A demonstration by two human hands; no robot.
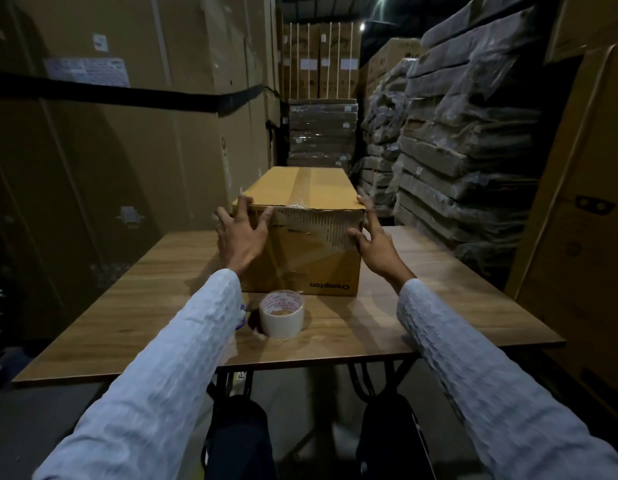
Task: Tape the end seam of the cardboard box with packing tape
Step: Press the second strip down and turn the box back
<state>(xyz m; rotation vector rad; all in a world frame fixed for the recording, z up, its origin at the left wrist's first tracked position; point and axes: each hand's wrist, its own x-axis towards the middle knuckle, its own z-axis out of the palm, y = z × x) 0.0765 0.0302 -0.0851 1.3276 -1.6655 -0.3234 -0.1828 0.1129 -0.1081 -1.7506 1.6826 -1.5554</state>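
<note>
A long brown cardboard box [311, 251] lies on the wooden table [422, 327], one end face toward me with an upside-down brand print. Clear tape runs along its top seam and over the near edge. My left hand [240, 237] rests with spread fingers on the box's near left corner. Against the near right corner lies my right hand [371, 244], fingers apart. Neither hand holds anything. A roll of pale packing tape [282, 314] stands flat on the table just in front of the box, between my arms.
Tall cardboard cartons [110, 133] rise close on the left. Plastic-wrapped flat packs [456, 150] are stacked on the right, and more wrapped bundles [322, 133] stand behind the box. A big carton [584, 237] stands at the far right. My knees show under the table edge.
</note>
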